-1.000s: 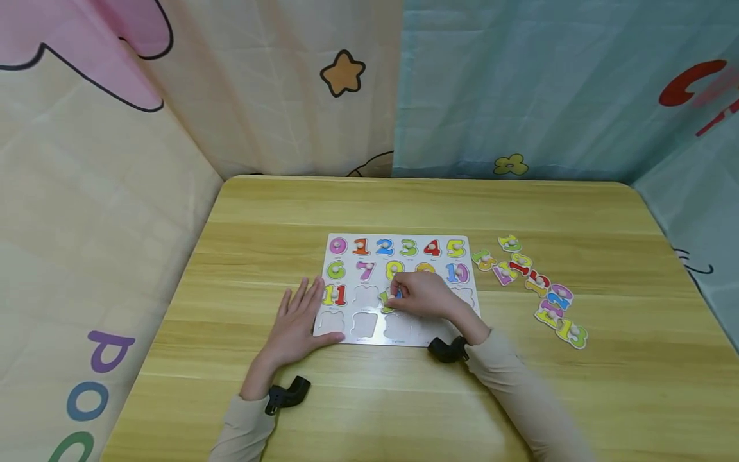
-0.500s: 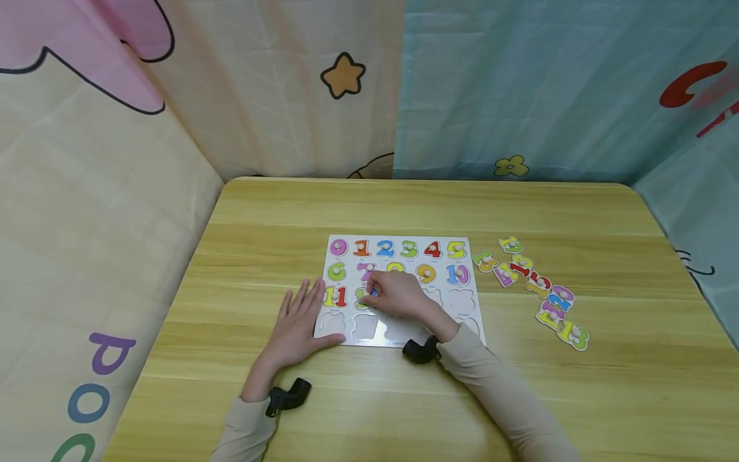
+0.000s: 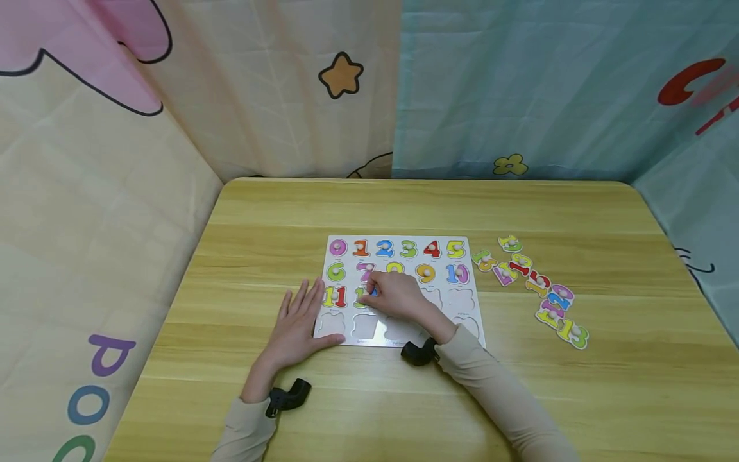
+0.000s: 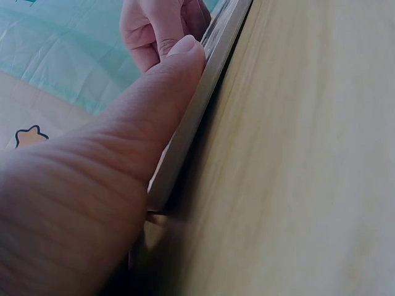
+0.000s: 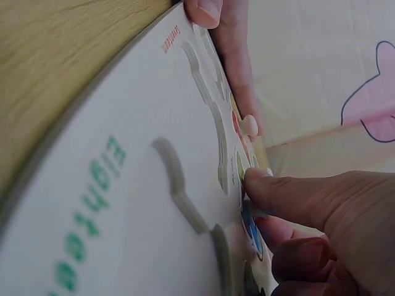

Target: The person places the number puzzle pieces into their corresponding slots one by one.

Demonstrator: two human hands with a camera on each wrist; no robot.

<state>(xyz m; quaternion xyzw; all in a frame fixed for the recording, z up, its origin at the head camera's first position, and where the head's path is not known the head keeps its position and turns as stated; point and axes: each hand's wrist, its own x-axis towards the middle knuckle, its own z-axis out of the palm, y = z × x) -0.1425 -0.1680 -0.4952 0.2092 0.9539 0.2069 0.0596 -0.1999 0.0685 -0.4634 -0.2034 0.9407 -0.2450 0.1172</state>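
A white number puzzle board (image 3: 378, 325) lies on the table, its upper rows filled with knobbed number pieces. My left hand (image 3: 296, 324) rests flat against the board's left edge, fingers spread, with the thumb over the front corner. In the third row my right hand (image 3: 398, 295) pinches a green-and-blue number piece (image 3: 360, 297), beside the 11 piece (image 3: 335, 296). The right wrist view shows thumb and fingers at that piece's blue part (image 5: 250, 229); whether it sits fully down in its recess I cannot tell.
Several loose number pieces, among them a red-and-orange 15 (image 3: 538, 282) and a yellow-and-green 13 (image 3: 573, 334), trail across the wooden table (image 3: 635, 385) right of the board. Curtains (image 3: 260, 83) hang behind the table and at its sides.
My right hand has moved left along the third row with the green-and-blue piece, to the spot beside the 11. Over the last half second it barely shifts. The left hand stays put.
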